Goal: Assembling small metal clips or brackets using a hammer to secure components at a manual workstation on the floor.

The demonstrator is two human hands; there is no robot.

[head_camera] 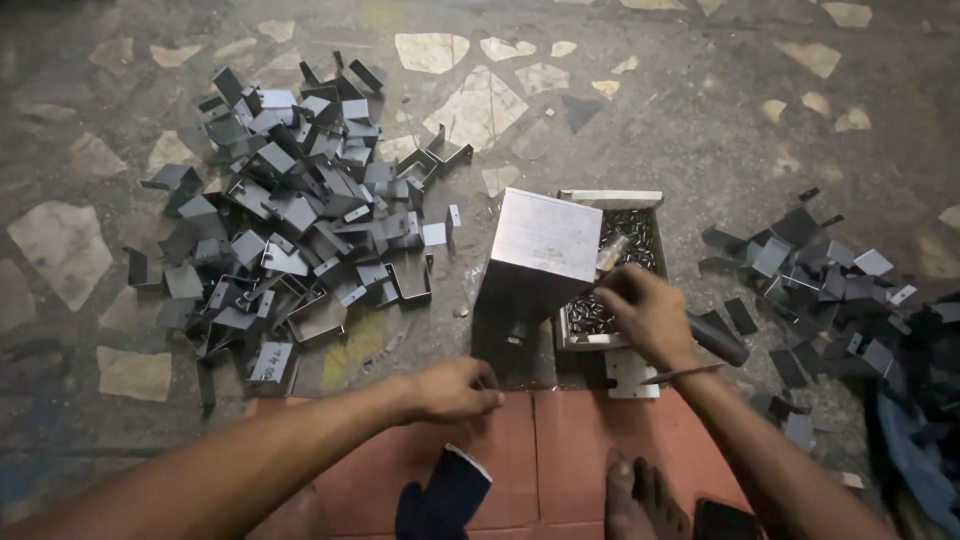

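A tall square metal block [538,252] stands on the floor in front of me. My left hand [452,388] rests at its base with the fingers curled; what they hold is hidden. My right hand [648,312] reaches into a shallow box [612,199] full of small dark metal pins, fingers pinched over them. A dark-handled tool [716,340] lies beside that wrist, next to a thin metal rod [682,374]. A small flat white bracket [632,374] lies under my right forearm.
A big heap of bent grey sheet-metal brackets [290,220] covers the floor on the left. A smaller scatter of flat dark metal pieces [810,270] lies on the right. I sit on a red mat [560,440]; my bare foot [645,500] and a dark cloth [440,495] show at the bottom.
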